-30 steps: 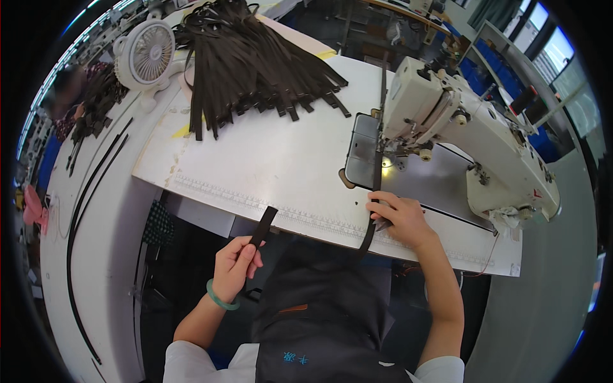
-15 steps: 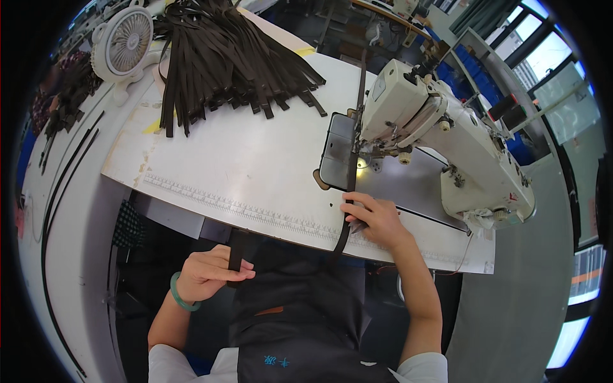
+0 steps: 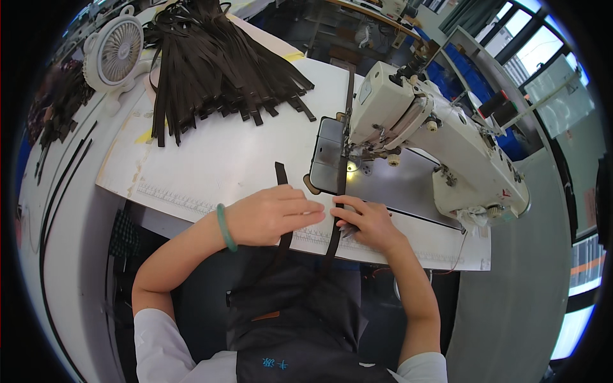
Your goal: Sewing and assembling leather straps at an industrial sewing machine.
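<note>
A long black strap runs from the far edge past the sewing machine's needle area and down over the near table edge. My right hand pinches this strap just in front of the machine. Under its fingers shows a small grey metal tool, mostly hidden. My left hand, a green bangle on its wrist, is closed around a second black strap. That strap's end sticks out beyond the fingers, and the rest hangs toward my apron. The left fingertips almost reach the right hand.
A thick bundle of black straps lies at the far left of the white table, beside a small white fan. A ruler scale runs along the near edge. A dark phone-like slab rests left of the needle.
My left hand has risen from beside the apron onto the table, bringing its strap close to the right hand. The right hand keeps its pinch on the other strap. The view has shifted slightly.
</note>
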`<state>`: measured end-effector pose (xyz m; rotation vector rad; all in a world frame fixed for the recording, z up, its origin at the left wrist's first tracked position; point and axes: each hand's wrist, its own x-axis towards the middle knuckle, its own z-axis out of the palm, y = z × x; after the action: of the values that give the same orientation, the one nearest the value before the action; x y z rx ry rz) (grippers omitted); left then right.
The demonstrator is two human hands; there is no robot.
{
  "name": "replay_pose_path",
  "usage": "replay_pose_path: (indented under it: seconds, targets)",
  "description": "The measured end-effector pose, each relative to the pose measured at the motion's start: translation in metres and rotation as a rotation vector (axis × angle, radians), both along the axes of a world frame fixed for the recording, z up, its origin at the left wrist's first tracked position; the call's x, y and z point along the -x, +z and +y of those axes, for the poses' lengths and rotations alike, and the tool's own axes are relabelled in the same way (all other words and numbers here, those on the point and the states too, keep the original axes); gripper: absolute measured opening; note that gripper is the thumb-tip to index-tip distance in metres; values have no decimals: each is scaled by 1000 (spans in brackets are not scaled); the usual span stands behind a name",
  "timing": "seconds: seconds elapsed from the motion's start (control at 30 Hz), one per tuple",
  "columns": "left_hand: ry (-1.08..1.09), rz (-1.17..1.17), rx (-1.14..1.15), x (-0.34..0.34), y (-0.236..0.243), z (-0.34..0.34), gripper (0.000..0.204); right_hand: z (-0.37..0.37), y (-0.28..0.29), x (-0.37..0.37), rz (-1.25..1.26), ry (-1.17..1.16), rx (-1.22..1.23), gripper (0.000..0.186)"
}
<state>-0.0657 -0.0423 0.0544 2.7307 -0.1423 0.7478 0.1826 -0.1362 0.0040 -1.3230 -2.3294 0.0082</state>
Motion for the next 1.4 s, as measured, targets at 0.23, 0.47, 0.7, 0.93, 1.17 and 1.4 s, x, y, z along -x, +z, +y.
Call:
replay_pose_path:
  seconds: [0.23,0.47,0.7,0.93,1.17,1.4]
  targets:
    - [34,31,129,-80,-49,61,17,0,0,-4,-28,24,-15,33]
    - [-18,57,206,-96,-49,72,21,-1,1,-2,-35,14,-33,27]
    - [24,-10,128,-94,-51,69,34,-1,1,-2,-28,15,-62,24]
    - [39,-20,78,-97,-51,67,33,-3,0,-4,-45,-1,-55,22]
    - [64,-19,54,-96,-50,64,32,-2,-2,-4,1,-4,-106,21]
    - [76,-15,30,-95,-48,63,31,-2,-5,-7,57,-69,-127,24]
